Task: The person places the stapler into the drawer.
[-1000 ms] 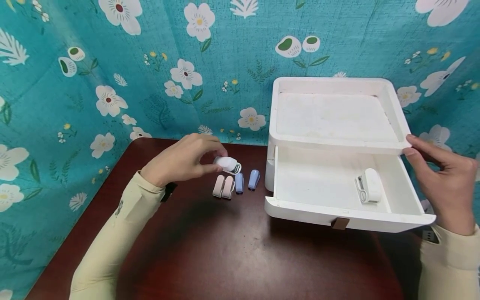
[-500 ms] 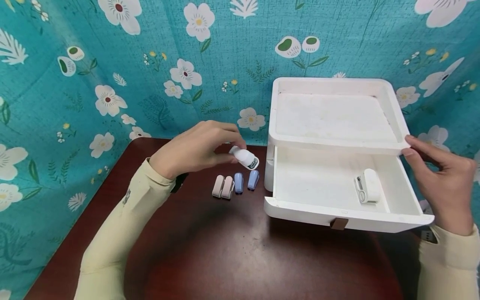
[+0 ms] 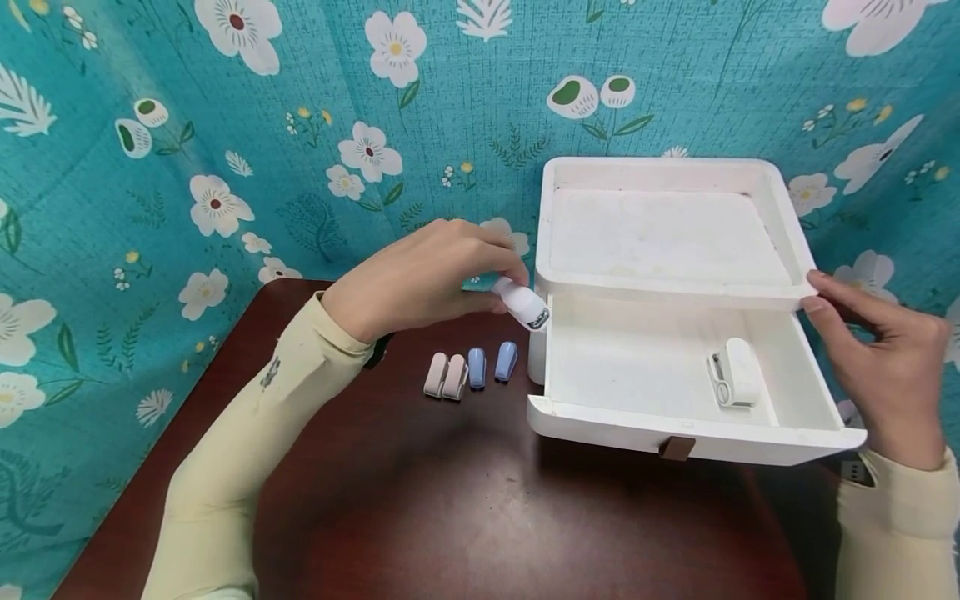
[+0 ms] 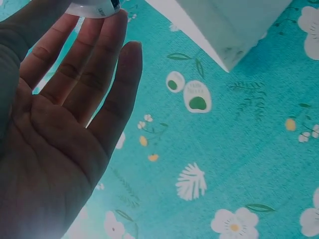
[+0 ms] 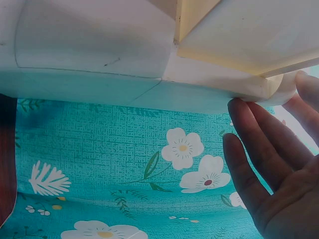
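Between thumb and fingers, my left hand (image 3: 431, 271) pinches a small white mini stapler (image 3: 522, 303) with a metallic tip. It is in the air by the left side of the white drawer organizer (image 3: 551, 217); the left wrist view shows only the stapler's lower edge. My right hand (image 3: 892, 354) holds the organizer's right front corner by thumb and fingers, also in the right wrist view. The organizer's drawer (image 3: 622, 367) stands pulled out, with another white mini stapler (image 3: 738, 372) lying toward its right side.
On the dark red table (image 3: 360, 467), left of the organizer, lie two pink clip-shaped pieces (image 3: 435, 375) side by side. Two blue ones (image 3: 477, 367) lie just right of them, slightly apart. A teal floral cloth (image 3: 300, 150) hangs behind. The organizer has a raised-rim top tray.
My left hand has lifted the white mini stapler from above the pink pieces and carried it right, to the organizer's left edge. The right hand stays at the corner.
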{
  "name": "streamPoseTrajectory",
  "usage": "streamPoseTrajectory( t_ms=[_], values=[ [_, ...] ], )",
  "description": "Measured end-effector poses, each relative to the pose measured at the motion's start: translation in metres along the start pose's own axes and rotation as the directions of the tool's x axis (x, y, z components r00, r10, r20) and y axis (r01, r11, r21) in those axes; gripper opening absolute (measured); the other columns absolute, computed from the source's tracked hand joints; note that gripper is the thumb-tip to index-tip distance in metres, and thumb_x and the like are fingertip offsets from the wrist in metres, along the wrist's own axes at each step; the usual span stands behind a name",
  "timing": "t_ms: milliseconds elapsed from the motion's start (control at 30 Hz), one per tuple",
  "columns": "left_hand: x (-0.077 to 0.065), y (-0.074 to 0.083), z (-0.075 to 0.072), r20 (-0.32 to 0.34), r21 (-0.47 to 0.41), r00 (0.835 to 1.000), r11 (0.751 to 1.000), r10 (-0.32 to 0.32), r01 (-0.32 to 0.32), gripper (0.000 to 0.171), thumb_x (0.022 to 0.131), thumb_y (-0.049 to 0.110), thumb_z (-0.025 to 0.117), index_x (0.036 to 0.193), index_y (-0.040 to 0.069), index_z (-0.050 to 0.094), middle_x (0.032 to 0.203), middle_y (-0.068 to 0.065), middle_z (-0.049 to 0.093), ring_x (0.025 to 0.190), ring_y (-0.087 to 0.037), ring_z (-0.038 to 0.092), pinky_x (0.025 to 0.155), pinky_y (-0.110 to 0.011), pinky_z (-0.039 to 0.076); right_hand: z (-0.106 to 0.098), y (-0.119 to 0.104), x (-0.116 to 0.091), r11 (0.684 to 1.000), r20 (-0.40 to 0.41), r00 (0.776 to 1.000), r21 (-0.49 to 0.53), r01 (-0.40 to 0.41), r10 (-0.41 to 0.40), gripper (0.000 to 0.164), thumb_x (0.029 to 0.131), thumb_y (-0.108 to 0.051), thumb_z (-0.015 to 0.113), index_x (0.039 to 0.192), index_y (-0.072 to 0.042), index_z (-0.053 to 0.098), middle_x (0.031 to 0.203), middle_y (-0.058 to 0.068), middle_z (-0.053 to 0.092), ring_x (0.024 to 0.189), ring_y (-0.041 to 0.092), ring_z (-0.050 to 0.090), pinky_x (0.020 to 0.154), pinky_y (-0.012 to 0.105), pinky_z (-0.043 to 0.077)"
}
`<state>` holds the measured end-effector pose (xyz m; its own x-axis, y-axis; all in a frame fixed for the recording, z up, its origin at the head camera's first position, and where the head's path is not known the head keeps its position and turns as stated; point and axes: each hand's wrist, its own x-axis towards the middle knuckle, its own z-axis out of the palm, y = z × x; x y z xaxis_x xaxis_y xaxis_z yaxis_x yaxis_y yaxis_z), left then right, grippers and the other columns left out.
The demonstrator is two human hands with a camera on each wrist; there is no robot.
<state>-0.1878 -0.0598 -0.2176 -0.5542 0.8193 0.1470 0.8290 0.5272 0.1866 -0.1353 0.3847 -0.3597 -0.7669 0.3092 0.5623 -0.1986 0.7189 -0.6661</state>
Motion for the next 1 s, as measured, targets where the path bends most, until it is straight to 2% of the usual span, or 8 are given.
streamPoseTrajectory(
  t_ms=[100, 233, 367, 600, 733, 833, 1000],
  values=[
    [0.008, 0.005, -0.001, -0.003, -0.003, 1.0, 1.0, 0.025, -0.025, 0.026, 0.091, 0.018, 0.081, 0.117, 0.014, 0.078, 0.115, 0.001, 0.075, 0.102, -0.013, 0.067, 0.092, -0.028, 0.057, 0.0, 0.0, 0.0, 1.0, -0.003, 1.0, -0.002, 0.003, -0.003, 0.034, 0.098, -0.019, 0.073, 0.131, -0.026, 0.072, 0.131, -0.016, 0.072, 0.1, -0.024, 0.058, 0.089, 0.001, 0.044],
    [0.022, 0.012, -0.002, -0.004, 0.013, 0.997, 0.997, 0.076, -0.076, 0.023, 0.094, 0.019, 0.079, 0.116, 0.014, 0.078, 0.113, 0.002, 0.076, 0.099, -0.011, 0.068, 0.093, -0.027, 0.056, 0.0, 0.001, 0.0, 1.0, -0.009, 1.0, 0.006, 0.009, -0.009, 0.033, 0.098, -0.017, 0.073, 0.131, -0.025, 0.073, 0.128, -0.024, 0.07, 0.1, -0.024, 0.058, 0.087, 0.0, 0.044],
    [0.036, 0.02, -0.002, 0.012, 0.024, 0.994, 0.994, 0.111, -0.111, 0.023, 0.093, 0.018, 0.079, 0.116, 0.015, 0.078, 0.112, 0.003, 0.075, 0.099, -0.011, 0.067, 0.094, -0.027, 0.054, 0.0, 0.0, 0.0, 1.0, -0.004, 1.0, 0.021, 0.005, -0.005, 0.033, 0.098, -0.016, 0.072, 0.13, -0.025, 0.073, 0.127, -0.026, 0.07, 0.1, -0.024, 0.058, 0.087, 0.0, 0.044],
    [0.058, 0.035, -0.002, 0.087, 0.075, 0.987, 0.987, 0.134, -0.141, 0.021, 0.094, 0.017, 0.078, 0.116, 0.017, 0.078, 0.113, 0.005, 0.074, 0.102, -0.011, 0.067, 0.095, -0.029, 0.053, 0.0, -0.001, 0.0, 0.999, -0.002, 1.0, 0.026, 0.024, -0.024, 0.033, 0.099, -0.016, 0.072, 0.131, -0.024, 0.073, 0.13, -0.017, 0.072, 0.101, -0.025, 0.058, 0.087, 0.0, 0.044],
    [0.071, 0.043, -0.002, 0.154, 0.141, 0.979, 0.978, 0.132, -0.154, 0.021, 0.096, 0.021, 0.077, 0.116, 0.021, 0.077, 0.115, 0.007, 0.074, 0.102, -0.008, 0.066, 0.094, -0.028, 0.053, 0.0, 0.0, 0.0, 1.0, 0.001, 1.0, 0.025, 0.017, -0.017, 0.033, 0.099, -0.016, 0.072, 0.131, -0.025, 0.073, 0.128, -0.025, 0.07, 0.101, -0.024, 0.058, 0.088, 0.001, 0.044],
    [0.08, 0.048, -0.001, 0.188, 0.199, 0.974, 0.966, 0.128, -0.165, 0.02, 0.096, 0.024, 0.076, 0.117, 0.025, 0.076, 0.114, 0.011, 0.073, 0.102, -0.007, 0.066, 0.092, -0.026, 0.053, 0.0, 0.0, 0.0, 1.0, 0.006, 1.0, 0.025, 0.004, -0.005, 0.034, 0.099, -0.016, 0.072, 0.131, -0.025, 0.072, 0.128, -0.026, 0.069, 0.101, -0.024, 0.058, 0.088, 0.001, 0.044],
    [0.091, 0.056, 0.006, 0.216, 0.238, 0.966, 0.952, 0.142, -0.193, 0.023, 0.095, 0.027, 0.078, 0.117, 0.027, 0.075, 0.115, 0.012, 0.073, 0.104, -0.007, 0.065, 0.092, -0.026, 0.053, 0.0, -0.001, 0.0, 1.0, 0.004, 1.0, 0.016, 0.0, -0.001, 0.034, 0.099, -0.017, 0.072, 0.131, -0.026, 0.072, 0.131, -0.017, 0.072, 0.1, -0.024, 0.057, 0.088, 0.001, 0.044]
  ],
)
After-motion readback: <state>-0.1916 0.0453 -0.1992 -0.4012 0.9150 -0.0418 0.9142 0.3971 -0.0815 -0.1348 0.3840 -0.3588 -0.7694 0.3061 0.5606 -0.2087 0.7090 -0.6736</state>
